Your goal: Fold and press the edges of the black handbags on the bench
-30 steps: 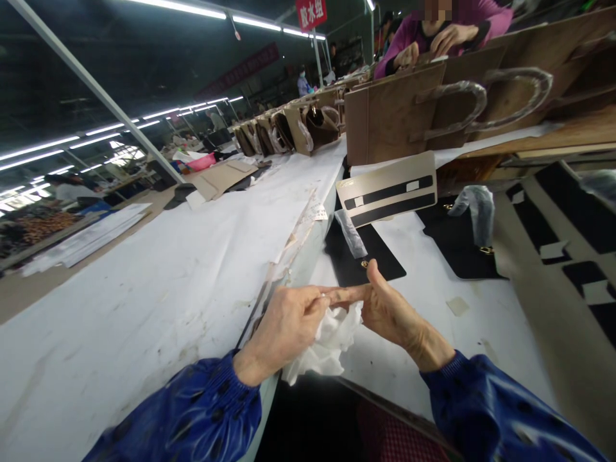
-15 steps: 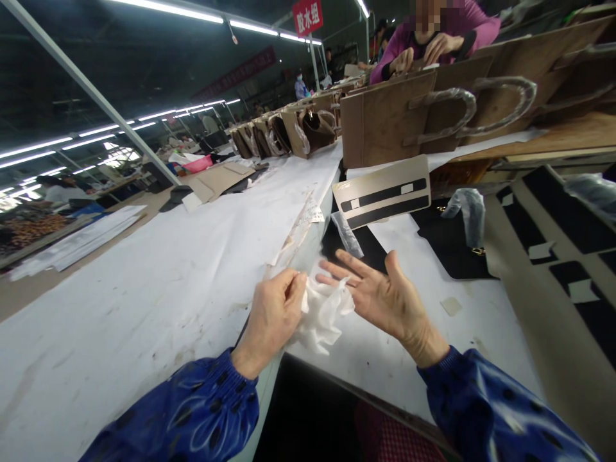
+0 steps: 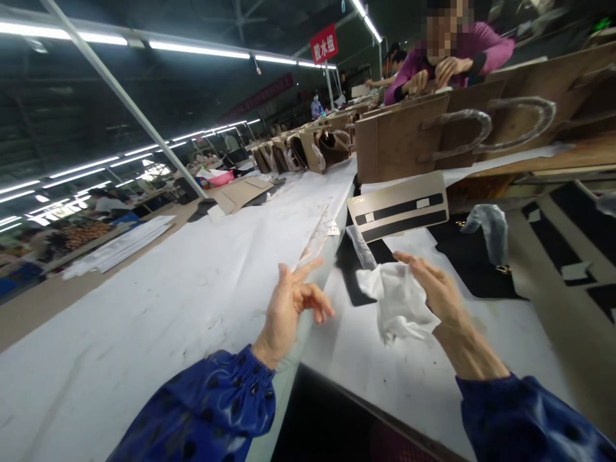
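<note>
A crumpled white cloth point(image 3: 397, 301) hangs from my right hand point(image 3: 436, 290), whose fingers curl around its upper edge above the white-covered table point(image 3: 414, 366). My left hand point(image 3: 291, 307) floats empty over the table's left edge, index finger stretched out and the other fingers half bent. The two hands are apart. Just beyond them lies a flat black leather piece point(image 3: 353, 260) with a clear plastic strip point(image 3: 362, 245) on it. Both arms wear shiny blue sleeves.
A beige card with two black stripes point(image 3: 399, 206) leans behind the black piece. Brown handbags with wrapped handles point(image 3: 423, 138) line the far edge. More black panels point(image 3: 474, 260) lie right. A person in purple point(image 3: 447, 54) works beyond. A long white conveyor point(image 3: 168, 282) runs left.
The cloth passed from my left hand to my right. My left hand let go and drew aside; my right hand, open half a second ago, closed on the cloth and lifted it rightward.
</note>
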The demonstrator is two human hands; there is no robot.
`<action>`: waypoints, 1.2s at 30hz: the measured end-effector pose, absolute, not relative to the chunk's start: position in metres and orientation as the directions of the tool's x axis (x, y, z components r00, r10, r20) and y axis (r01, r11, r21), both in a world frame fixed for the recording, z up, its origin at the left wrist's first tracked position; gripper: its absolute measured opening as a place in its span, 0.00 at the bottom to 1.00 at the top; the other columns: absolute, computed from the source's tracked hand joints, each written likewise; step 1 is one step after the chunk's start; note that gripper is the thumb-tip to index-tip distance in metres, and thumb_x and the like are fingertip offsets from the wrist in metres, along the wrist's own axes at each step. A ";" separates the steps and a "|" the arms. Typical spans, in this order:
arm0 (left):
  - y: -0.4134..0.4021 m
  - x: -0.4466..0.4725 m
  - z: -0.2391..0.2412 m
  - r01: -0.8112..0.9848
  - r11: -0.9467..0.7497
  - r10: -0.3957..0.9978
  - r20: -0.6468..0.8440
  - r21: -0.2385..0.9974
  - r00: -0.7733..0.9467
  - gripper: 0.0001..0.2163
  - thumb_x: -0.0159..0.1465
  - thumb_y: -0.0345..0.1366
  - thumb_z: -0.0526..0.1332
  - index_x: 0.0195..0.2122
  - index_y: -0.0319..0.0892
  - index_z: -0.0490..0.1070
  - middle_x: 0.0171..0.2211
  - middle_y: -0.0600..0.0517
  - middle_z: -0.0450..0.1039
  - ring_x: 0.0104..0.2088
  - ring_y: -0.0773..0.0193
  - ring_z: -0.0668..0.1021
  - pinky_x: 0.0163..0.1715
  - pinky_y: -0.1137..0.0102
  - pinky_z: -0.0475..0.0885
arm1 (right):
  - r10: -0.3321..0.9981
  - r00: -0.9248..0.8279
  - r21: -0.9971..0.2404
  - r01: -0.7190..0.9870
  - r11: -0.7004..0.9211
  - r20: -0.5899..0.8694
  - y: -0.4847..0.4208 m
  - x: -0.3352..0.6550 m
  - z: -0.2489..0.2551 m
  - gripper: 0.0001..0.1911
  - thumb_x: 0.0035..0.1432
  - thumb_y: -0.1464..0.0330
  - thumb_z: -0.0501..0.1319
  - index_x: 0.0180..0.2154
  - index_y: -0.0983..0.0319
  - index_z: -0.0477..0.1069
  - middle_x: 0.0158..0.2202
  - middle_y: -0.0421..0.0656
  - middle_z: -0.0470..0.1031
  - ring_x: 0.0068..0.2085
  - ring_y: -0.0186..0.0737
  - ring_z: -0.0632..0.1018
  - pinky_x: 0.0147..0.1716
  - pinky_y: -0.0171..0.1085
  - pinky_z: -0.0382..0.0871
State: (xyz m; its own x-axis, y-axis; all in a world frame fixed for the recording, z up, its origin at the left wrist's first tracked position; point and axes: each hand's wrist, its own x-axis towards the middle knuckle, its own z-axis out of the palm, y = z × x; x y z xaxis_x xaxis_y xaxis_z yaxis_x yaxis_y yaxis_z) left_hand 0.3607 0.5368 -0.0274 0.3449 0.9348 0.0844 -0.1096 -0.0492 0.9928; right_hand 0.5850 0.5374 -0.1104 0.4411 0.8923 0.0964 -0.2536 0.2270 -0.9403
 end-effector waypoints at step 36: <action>0.504 0.292 0.045 0.966 -0.001 0.995 0.095 -0.259 0.026 0.20 0.67 0.33 0.58 0.60 0.39 0.64 0.53 0.42 0.74 0.52 0.52 0.77 0.52 0.50 0.70 | 0.967 -0.145 -0.272 -0.958 -0.084 0.210 0.543 0.587 -0.137 0.36 0.60 0.39 0.46 0.56 0.55 0.68 0.62 0.46 0.68 0.60 0.49 0.70 0.61 0.47 0.61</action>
